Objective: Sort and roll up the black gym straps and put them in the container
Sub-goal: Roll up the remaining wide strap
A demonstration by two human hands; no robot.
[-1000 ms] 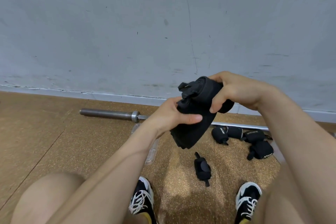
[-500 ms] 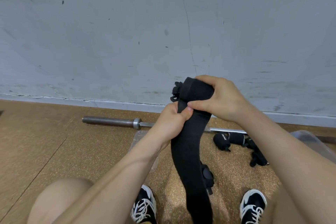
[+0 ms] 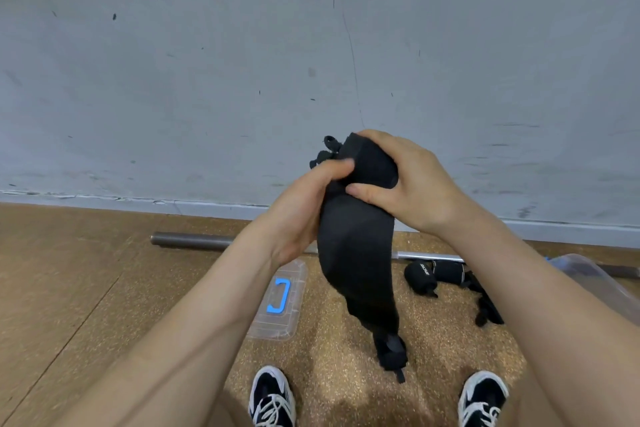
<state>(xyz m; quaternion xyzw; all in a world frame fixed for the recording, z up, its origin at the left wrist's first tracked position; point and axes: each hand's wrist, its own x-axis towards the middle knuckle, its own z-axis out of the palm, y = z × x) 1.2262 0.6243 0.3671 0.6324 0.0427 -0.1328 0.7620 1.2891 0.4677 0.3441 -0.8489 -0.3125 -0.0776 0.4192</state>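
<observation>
barbell [image 3: 194, 241]: lying along the foot of the wall, running from 9 to 3 o'clock behind the hands.
container [image 3: 585, 270]: clear, sitting at 3 o'clock, partly hidden by the right forearm; contents cannot be told.
lid [image 3: 282, 302]: clear with a blue handle, lying at 7 o'clock from the hands.
strap [image 3: 356, 253]: being held up at centre, above the floor, its top winding into a roll and its tail hanging toward 6 o'clock. The tail is hanging shorter than half a second ago, when it was running out of the bottom of the view. The roll is taking it up, so this strap is judged to be partway to the container.
right hand [image 3: 412, 184]: curling over the roll, thumb pressing the tail's front.
left hand [image 3: 301, 208]: gripping the roll's left side, thumb on top.
rolled straps [image 3: 420, 279]: two lying at 4 o'clock, beside the barbell, not yet put away.
loose straps [image 3: 488, 302]: one at 4 o'clock, another under the tail at 6 o'clock.
writing: white lettering showing on the nearer rolled strap, probably a brand mark, too small to read.
</observation>
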